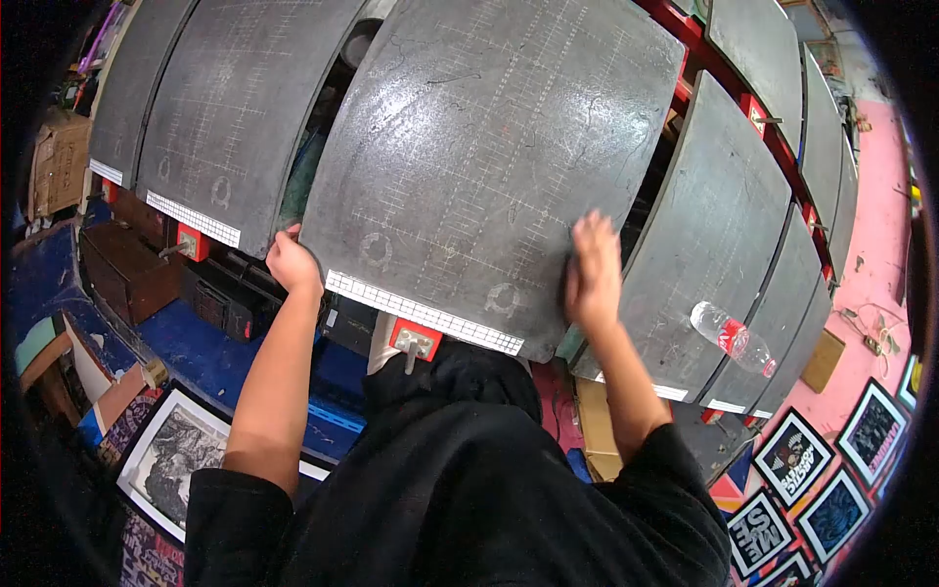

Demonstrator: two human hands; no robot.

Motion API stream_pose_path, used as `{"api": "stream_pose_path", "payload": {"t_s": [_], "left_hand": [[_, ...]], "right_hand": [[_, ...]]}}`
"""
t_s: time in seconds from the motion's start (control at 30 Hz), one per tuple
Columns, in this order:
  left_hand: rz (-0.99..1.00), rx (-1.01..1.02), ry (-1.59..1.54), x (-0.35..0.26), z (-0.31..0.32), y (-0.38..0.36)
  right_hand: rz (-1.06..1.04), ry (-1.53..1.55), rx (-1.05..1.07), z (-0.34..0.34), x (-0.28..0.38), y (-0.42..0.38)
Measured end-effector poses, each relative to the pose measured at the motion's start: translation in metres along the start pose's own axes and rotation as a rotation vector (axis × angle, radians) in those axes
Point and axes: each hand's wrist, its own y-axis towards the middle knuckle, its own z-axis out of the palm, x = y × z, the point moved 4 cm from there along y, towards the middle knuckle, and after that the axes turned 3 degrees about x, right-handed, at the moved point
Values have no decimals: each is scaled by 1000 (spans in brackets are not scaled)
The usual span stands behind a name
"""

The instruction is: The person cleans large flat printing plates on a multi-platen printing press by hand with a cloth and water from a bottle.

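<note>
Head view: both hands on a grey board, central on a carousel of like boards.

Left hand (291, 262) curls over the near-left edge of the board (479, 166), grip pinching the rim above the white ruler strip (423, 313). Right hand (590, 269) is blurred on the near-right surface, fingers seemingly flat; grip cannot be told. Risk, as judged: a hard push could swing the carousel and roll the water bottle (734, 338) off the neighbouring board (709, 235); fingers could catch in the gap.

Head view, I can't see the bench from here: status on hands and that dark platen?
Left hand grips the dark platen at its left edge. Right hand flat on its right side, blurred. Water bottle lies on the neighbouring platen.
</note>
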Motion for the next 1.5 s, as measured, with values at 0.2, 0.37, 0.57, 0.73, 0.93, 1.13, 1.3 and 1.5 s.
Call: {"api": "stream_pose_path", "payload": {"t_s": [0.2,0.37,0.57,0.73,0.93,1.13,1.3,1.5], "left_hand": [[-43,-46,123,-22,-4,-19],[-35,-52,123,-9,-6,-10],[-56,-81,103,-6,-3,-9],[-72,112,-420,27,0,10],[14,186,-493,21,1,3],[-27,212,-565,15,1,-7],[-20,187,-554,13,1,-5],[-57,201,-573,18,3,-6]], "right_hand": [[87,-144,-341,13,-28,119],[-131,94,65,37,89,11],[-81,14,244,21,63,-86],[-421,129,473,61,146,4],[-691,192,253,143,267,123],[-771,200,447,101,220,67],[-606,75,628,58,123,-4],[-770,171,461,114,244,112]]}}
